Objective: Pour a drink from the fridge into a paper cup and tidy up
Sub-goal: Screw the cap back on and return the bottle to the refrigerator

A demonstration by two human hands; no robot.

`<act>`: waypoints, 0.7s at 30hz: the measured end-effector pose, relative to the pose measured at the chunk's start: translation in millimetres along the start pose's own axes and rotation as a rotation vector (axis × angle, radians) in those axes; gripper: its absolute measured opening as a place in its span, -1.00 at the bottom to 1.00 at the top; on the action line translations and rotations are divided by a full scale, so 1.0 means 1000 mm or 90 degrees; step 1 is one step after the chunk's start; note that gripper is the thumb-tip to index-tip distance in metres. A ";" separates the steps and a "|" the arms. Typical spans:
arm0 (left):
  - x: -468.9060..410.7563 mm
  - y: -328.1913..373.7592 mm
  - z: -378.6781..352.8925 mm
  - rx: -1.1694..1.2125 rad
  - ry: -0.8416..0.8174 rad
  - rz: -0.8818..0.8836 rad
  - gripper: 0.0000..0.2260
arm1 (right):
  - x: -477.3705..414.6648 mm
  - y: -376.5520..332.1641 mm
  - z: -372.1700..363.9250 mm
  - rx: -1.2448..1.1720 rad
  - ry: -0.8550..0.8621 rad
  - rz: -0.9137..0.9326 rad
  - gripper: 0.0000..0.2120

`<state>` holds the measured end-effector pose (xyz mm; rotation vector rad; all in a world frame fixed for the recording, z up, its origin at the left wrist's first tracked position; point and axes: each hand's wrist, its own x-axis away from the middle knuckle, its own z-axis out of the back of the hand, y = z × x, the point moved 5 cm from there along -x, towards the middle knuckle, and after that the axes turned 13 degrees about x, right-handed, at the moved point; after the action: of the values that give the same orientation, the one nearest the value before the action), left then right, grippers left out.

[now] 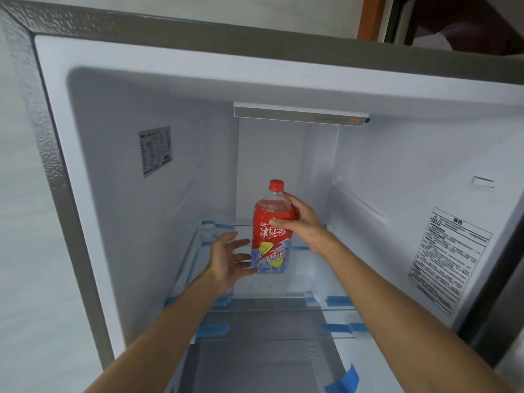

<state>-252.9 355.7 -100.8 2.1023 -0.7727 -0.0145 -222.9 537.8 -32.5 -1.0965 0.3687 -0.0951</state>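
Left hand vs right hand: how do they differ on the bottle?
Left hand sits low, by the base of the bottle; right hand is up at its shoulder. Left hand's fingers are straight, just touching; right hand's curl round it. Both reach into the fridge.

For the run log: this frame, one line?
right hand: grips bottle; left hand: open beside its base; bottle: upright, capped, in fridge

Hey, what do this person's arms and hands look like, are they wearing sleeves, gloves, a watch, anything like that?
Nothing is worn that shows. The left hand and the right hand are both ungloved, on forearms with no sleeves anywhere up to the lower edge of the picture. No watch, bracelet or ring is visible on either side.
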 end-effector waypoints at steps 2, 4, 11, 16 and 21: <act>0.006 0.000 -0.001 -0.041 -0.008 0.002 -0.60 | 0.001 0.001 -0.001 0.014 0.002 -0.007 -0.26; 0.012 0.002 -0.003 -0.094 -0.016 -0.001 -0.61 | 0.005 -0.001 -0.002 0.052 0.014 -0.017 -0.24; 0.045 0.011 -0.014 -0.490 -0.053 -0.134 -0.62 | 0.036 0.000 0.001 0.262 0.085 -0.086 -0.23; 0.070 0.004 0.001 -0.866 -0.100 -0.290 -0.56 | 0.081 -0.006 -0.005 0.439 0.009 -0.112 -0.44; 0.101 -0.013 0.027 -1.117 -0.097 -0.342 -0.50 | 0.141 -0.012 -0.032 0.541 -0.073 -0.129 -0.39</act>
<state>-172.7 288.0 -100.7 0.5252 -0.0336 -0.8236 -101.1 468.7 -69.3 -0.2914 0.0846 -0.3343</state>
